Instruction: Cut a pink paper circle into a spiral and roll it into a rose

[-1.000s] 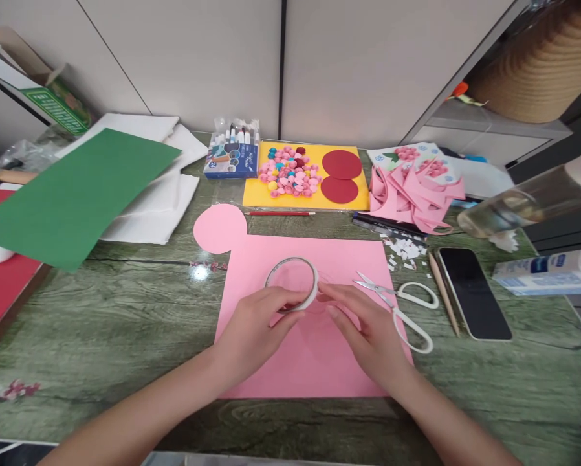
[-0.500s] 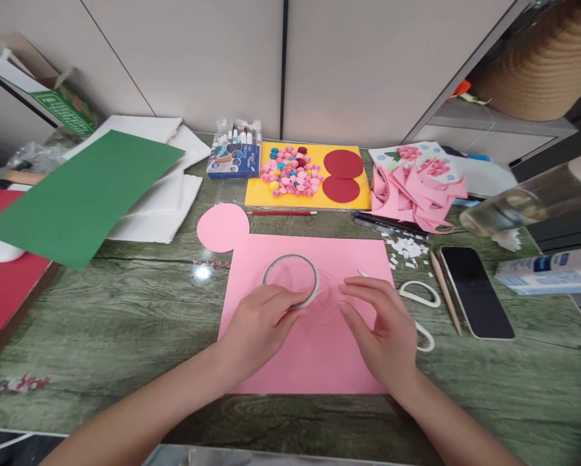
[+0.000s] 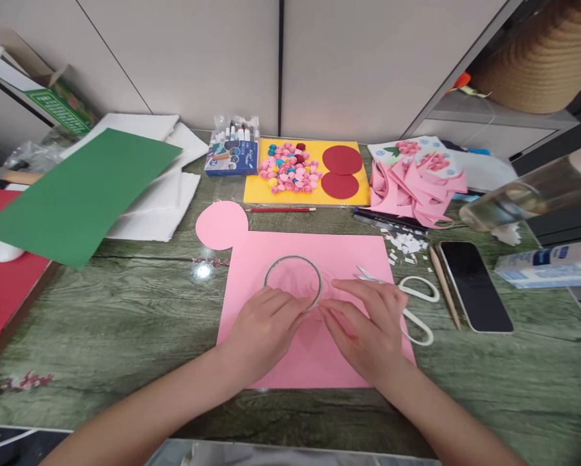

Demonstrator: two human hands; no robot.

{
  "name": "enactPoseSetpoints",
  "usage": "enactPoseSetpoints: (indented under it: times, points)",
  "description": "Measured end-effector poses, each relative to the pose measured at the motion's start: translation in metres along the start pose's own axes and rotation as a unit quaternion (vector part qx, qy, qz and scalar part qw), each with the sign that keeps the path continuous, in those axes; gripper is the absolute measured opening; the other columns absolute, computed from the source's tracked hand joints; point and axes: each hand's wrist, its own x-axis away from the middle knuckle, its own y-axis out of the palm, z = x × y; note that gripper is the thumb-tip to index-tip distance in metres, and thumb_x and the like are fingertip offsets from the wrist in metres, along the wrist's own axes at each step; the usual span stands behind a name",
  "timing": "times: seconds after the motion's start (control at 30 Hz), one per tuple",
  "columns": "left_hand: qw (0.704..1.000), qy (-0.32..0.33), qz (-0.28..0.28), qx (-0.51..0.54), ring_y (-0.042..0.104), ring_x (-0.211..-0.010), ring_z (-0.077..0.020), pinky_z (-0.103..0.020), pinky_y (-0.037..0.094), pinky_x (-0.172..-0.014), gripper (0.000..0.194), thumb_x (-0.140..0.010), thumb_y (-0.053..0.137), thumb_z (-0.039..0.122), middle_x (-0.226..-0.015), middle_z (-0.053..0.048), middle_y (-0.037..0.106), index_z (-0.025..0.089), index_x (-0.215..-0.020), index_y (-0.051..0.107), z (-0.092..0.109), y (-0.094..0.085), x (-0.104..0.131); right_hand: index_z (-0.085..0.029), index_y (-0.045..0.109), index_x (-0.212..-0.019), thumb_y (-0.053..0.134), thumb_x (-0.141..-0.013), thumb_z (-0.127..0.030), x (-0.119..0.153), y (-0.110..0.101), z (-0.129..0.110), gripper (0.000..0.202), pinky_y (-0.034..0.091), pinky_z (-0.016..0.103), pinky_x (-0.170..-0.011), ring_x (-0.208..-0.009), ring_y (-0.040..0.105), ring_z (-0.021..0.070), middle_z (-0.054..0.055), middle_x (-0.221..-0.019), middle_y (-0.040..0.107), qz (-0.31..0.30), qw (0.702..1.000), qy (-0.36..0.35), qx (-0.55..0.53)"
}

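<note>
Room to pass lies between the red board (image 3: pixel 9 278) at the left edge of the desk (image 3: pixel 125 310) and the pink sheet (image 3: pixel 266 249), while scissors (image 3: pixel 420 279) and phone (image 3: pixel 475 286) block the way toward the right edge.

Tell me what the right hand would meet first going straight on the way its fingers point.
Most likely the thin, round, whitish tape roll held by the left hand; the fingertips of the right hand are beside its rim, though whether they touch is unclear.

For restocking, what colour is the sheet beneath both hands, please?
The sheet is pink, in the head view.
</note>
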Motion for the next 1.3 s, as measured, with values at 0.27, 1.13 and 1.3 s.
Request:
enactPoseSetpoints:
  times: [0.27,1.13,1.3]
  points:
    - [0.999,0.039,0.008,-0.019,0.055,-0.067,-0.0156,-0.03,0.044,-0.062,0.023,-0.081,0.052,0.01,-0.071,-0.003,0.062,0.015,-0.104,0.054,0.002,0.003,0.006,-0.025,0.06,-0.07,0.061,-0.071,-0.013,-0.005,-0.002,-0.009,0.011,0.037,0.04,-0.079,-0.087,0.054,0.0217,0.002,-0.09,0.06,-0.031,0.99,0.098,-0.099]
    - [0.958,-0.219,-0.002,-0.186,0.048,-0.11,-0.0325,-0.046,0.038,-0.089,0.035,-0.084,0.048,0.029,-0.117,-0.018,0.056,0.013,-0.114,0.055,-0.062,-0.035,-0.024,-0.027,0.062,-0.108,0.049,-0.084,-0.023,-0.007,-0.009,0.034,0.028,0.048,0.035,-0.07,-0.083,0.059,0.0196,0.005,-0.09,0.063,-0.144,0.727,0.376,-0.557]
    - [0.863,-0.261,-0.134,0.411,0.059,-0.09,-0.0176,-0.033,0.047,-0.081,0.019,-0.084,0.051,0.028,-0.095,-0.006,0.064,0.02,-0.098,0.061,-0.016,-0.019,-0.023,-0.032,0.057,-0.118,0.053,-0.084,-0.025,-0.009,-0.013,0.01,0.035,0.048,0.034,-0.076,-0.084,0.055,0.0172,0.004,-0.095,0.056,-0.23,0.76,0.261,-0.548]
